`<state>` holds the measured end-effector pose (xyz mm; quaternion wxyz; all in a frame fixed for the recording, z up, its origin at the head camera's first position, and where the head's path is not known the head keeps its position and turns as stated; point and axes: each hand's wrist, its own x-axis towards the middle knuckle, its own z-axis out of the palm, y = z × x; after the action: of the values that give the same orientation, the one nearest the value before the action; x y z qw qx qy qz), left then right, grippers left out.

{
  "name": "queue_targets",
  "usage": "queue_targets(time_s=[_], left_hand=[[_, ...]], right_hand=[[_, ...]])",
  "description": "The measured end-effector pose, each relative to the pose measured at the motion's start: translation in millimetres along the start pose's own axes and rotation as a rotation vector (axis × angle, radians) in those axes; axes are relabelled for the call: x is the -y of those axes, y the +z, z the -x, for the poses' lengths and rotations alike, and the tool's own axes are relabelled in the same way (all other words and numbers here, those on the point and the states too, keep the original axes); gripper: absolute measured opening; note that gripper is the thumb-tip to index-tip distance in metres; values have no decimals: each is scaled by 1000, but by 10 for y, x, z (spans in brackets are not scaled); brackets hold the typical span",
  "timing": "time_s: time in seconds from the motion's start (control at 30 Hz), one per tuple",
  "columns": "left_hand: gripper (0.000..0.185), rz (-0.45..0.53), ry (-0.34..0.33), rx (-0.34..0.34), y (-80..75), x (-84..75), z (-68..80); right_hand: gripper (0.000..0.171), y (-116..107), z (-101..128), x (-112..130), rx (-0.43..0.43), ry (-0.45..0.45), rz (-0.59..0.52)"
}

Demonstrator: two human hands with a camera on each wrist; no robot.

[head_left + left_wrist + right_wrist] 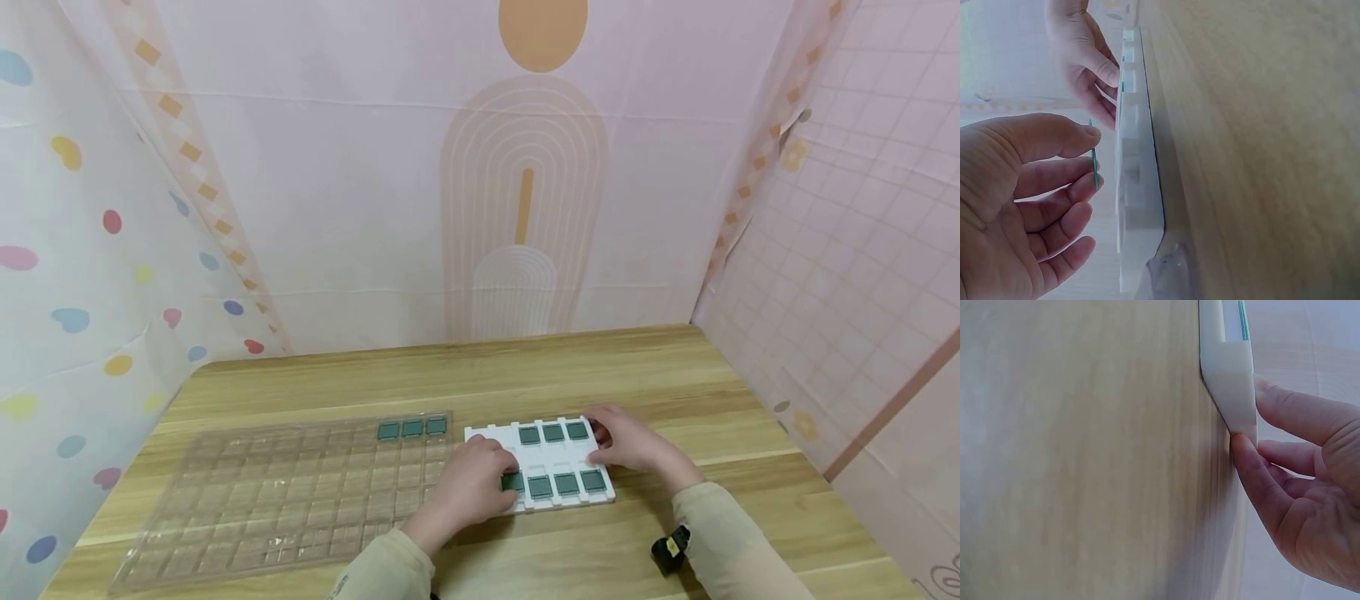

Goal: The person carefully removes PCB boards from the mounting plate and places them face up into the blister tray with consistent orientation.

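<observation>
A white tray (491, 435) lies on the wooden table and holds several green square chips (553, 432) in two rows. My left hand (480, 483) hovers over the tray's near left corner. It pinches one thin green chip (1094, 164) edge-on between thumb and fingers, just above the white tray (1135, 187). My right hand (630, 446) rests on the tray's right end. Its thumb (1254, 481) presses the edge of the white tray (1235, 394) and its straight fingers (1300, 409) lie on top. The right hand (1085, 56) also shows in the left wrist view.
A large clear plastic grid tray (285, 492) lies left of the white one, with three green chips (412, 428) in its far right corner. Patterned cloth walls close in the table (675, 375) at the back and on both sides. A black wrist device (670, 550) sits on my right sleeve.
</observation>
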<state>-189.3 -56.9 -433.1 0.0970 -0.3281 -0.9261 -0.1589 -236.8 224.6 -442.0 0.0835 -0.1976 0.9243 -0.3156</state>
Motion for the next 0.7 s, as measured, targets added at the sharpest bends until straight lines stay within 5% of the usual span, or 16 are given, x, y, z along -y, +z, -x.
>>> queue_targets(time_s=[0.7], left_hand=[[20,75,-23,-133,-280,37,133]], right_hand=[[66,-4,5,12,-4,-17,6]])
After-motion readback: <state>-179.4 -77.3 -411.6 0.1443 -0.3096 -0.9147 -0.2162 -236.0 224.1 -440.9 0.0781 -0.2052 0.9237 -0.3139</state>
